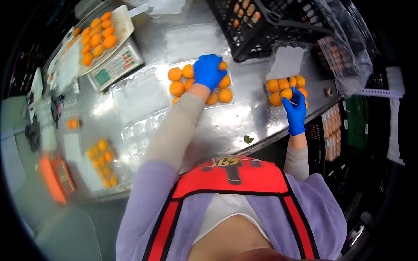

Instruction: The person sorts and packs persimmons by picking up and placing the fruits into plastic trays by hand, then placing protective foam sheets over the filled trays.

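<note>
My left hand (210,71), in a blue glove, reaches down over a clear plastic tray of oranges (176,88) in the middle of the metal table. Its fingers curl downward among the fruit, and whatever lies under the palm is hidden. At the right, my blue-gloved right hand (296,111) has its thumb and fingers around an orange (285,93) with a dark stem or leaf on it. That orange is at a second clear tray, where several more oranges (273,85) sit close together.
A scale (114,65) bearing a tray of oranges (96,37) stands at upper left. Black crates (265,30) rise at the upper right. Smaller orange fruits (102,161) and an orange device (56,178) are at lower left. A loose leaf (248,139) lies near the table edge.
</note>
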Motion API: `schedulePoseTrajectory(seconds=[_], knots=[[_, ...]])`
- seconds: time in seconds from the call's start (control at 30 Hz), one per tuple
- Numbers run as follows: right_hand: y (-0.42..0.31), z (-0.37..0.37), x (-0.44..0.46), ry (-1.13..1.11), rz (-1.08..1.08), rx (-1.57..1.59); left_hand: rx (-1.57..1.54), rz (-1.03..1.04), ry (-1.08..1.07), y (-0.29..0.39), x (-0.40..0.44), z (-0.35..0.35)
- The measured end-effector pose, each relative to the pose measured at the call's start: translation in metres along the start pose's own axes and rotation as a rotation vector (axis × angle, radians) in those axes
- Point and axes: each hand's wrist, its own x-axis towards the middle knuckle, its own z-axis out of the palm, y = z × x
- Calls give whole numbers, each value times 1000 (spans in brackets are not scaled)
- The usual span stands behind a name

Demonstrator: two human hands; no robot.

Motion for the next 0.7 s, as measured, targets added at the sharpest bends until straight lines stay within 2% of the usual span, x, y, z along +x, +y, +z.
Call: schedulePoseTrajectory(seconds=[0.07, 0.1, 0.13, 0.2, 0.27, 0.33, 0.4, 0.47, 0.53, 0.6, 0.7], knots=[[5, -13, -2, 46, 24, -9, -3, -74, -22, -8, 3, 5], [10, -17, -3, 62, 33, 6, 1, -4, 63, -13, 1, 7], [15, -20, -4, 68, 44, 23, 10, -17, 63, -16, -3, 0], [18, -17, -4, 46, 30, -21, -407, -210, 90, -24, -4, -15], [6, -9, -7, 24, 31, 35, -294, -148, 374, -63, 2, -11], [0, 7, -7, -15, 17, 62, -251, -245, 361, -73, -6, -29], [-10, 26, -4, -102, 51, 166, -250, -289, 319, -70, -11, -41], [-20, 46, -1, -187, -13, 126, -147, -254, 148, -55, -14, -48], [-34, 70, 0, -205, -38, 121, -102, -179, 118, -46, -12, -43], [-53, 89, 4, -262, -69, 59, 228, -174, -149, -26, -6, -43], [-78, 114, 9, -314, -91, 88, 324, -173, -195, -20, 3, -41]])
